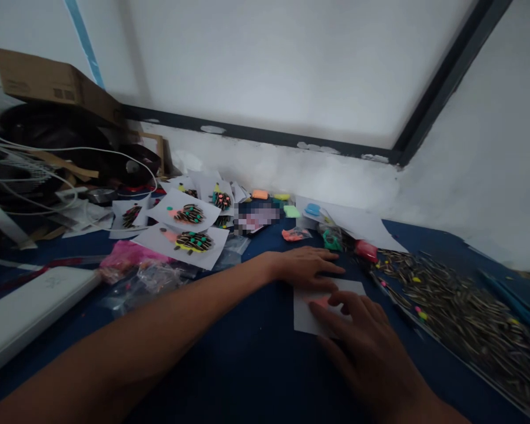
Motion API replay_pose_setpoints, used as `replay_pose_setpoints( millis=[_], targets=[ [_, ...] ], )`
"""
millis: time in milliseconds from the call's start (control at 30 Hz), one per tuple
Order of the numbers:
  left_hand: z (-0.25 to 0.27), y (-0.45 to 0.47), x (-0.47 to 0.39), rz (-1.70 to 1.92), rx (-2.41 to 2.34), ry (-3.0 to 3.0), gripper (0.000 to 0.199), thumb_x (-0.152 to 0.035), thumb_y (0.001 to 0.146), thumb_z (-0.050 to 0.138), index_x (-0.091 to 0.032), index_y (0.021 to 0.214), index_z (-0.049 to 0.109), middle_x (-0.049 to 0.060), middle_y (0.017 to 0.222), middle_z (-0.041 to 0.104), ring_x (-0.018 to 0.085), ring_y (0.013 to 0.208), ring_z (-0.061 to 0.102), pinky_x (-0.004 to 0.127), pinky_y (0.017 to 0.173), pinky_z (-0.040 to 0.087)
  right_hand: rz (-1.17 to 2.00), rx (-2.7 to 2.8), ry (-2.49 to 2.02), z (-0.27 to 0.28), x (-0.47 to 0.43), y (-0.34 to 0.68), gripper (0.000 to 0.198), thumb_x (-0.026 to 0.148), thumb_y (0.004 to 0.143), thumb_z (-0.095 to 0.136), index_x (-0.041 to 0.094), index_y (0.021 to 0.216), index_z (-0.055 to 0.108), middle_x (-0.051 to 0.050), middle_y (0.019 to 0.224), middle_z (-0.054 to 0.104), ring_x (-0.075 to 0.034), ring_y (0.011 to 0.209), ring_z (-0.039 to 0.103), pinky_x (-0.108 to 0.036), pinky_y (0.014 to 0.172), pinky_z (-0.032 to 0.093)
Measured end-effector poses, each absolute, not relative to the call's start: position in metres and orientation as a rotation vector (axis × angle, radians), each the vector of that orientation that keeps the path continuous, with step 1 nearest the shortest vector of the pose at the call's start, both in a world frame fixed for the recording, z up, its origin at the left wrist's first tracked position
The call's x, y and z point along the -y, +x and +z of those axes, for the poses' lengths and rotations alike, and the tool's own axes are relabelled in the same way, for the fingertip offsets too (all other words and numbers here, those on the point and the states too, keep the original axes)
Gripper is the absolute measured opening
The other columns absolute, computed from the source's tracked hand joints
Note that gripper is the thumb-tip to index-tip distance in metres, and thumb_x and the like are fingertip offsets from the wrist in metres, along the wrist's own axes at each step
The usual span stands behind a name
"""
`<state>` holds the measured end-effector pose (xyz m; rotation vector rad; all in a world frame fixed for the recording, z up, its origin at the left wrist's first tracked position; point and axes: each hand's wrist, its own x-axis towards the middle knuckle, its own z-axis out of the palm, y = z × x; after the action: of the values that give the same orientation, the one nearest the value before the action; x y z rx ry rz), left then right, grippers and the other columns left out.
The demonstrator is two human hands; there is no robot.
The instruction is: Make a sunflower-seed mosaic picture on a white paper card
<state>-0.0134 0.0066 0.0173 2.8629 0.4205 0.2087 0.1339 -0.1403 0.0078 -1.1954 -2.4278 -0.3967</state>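
A small white paper sheet [307, 318] lies on the blue table surface with a flattened patch of orange-pink clay [321, 301] on it. My left hand [309, 266] rests flat over the sheet's far edge, fingers spread to the right. Over the near right part of the sheet is my right hand [371, 338], slightly blurred. One of its fingers reaches the clay patch, and the fingers are apart with nothing seen between them. Part of the sheet and clay is hidden under the hands. Just beyond my left hand sits a bag of orange clay [295, 234].
A heap of striped seeds [463, 312] fills the right side. Finished seed-and-clay hedgehog pictures [188, 215] lie at the left back. Nearby are clear plastic bags [145, 282], a white box [35, 312], green clay [332, 238], red clay [366, 251] and tangled cables [128, 154].
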Motion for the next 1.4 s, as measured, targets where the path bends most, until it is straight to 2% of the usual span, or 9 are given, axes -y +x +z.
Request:
replay_pose_setpoints(
  millis=[333,500,667,967,1233,1400],
  targets=[
    [0.012,-0.016,-0.003,0.21,-0.425,2.908,0.05,-0.047,0.098,0.03,-0.025,0.143,0.035,0.007,0.153,0.024,0.023,0.142,0.018,0.042,0.114,0.018,-0.398,2.378,-1.215,0.008,0.141,0.136,0.031,0.033,0.089,0.049,0.023,0.114,0.064,-0.012,0.099,0.059,-0.024,0.087,0.058,-0.039,0.071,0.049],
    [0.01,-0.015,-0.003,0.256,-0.452,2.904,0.048,-0.044,0.097,0.034,-0.025,0.141,0.039,0.008,0.153,0.025,0.024,0.141,0.021,0.043,0.113,0.019,-0.24,2.371,-1.308,0.016,0.143,0.128,0.028,0.029,0.092,0.044,0.026,0.11,0.065,-0.01,0.101,0.059,-0.022,0.09,0.058,-0.037,0.073,0.049],
    [0.009,-0.014,-0.004,0.257,-0.446,2.897,0.047,-0.043,0.097,0.033,-0.024,0.141,0.04,0.009,0.153,0.025,0.025,0.141,0.022,0.044,0.113,0.019,-0.254,2.394,-1.302,0.016,0.142,0.116,0.024,0.025,0.091,0.044,0.021,0.1,0.065,-0.01,0.095,0.058,-0.022,0.084,0.056,-0.038,0.072,0.047],
    [0.01,-0.014,-0.003,0.252,-0.451,2.916,0.047,-0.042,0.097,0.035,-0.024,0.141,0.04,0.01,0.152,0.025,0.026,0.141,0.022,0.045,0.112,0.02,-0.299,2.418,-1.303,0.015,0.141,0.113,0.021,0.027,0.09,0.046,0.022,0.098,0.065,-0.009,0.092,0.056,-0.021,0.082,0.054,-0.037,0.072,0.045],
    [0.008,-0.014,-0.005,0.257,-0.421,2.899,0.048,-0.044,0.098,0.032,-0.023,0.141,0.039,0.01,0.153,0.025,0.026,0.141,0.022,0.045,0.113,0.02,-0.274,2.393,-1.312,0.013,0.142,0.115,0.026,0.026,0.09,0.046,0.021,0.11,0.063,-0.01,0.095,0.056,-0.023,0.085,0.053,-0.039,0.072,0.044],
    [0.008,-0.014,-0.005,0.255,-0.428,2.91,0.048,-0.043,0.098,0.032,-0.023,0.141,0.04,0.008,0.152,0.027,0.024,0.141,0.02,0.041,0.114,0.018,-0.216,2.435,-1.347,0.013,0.14,0.115,0.027,0.028,0.09,0.047,0.019,0.111,0.062,-0.01,0.095,0.054,-0.023,0.086,0.053,-0.04,0.074,0.044]
  ],
)
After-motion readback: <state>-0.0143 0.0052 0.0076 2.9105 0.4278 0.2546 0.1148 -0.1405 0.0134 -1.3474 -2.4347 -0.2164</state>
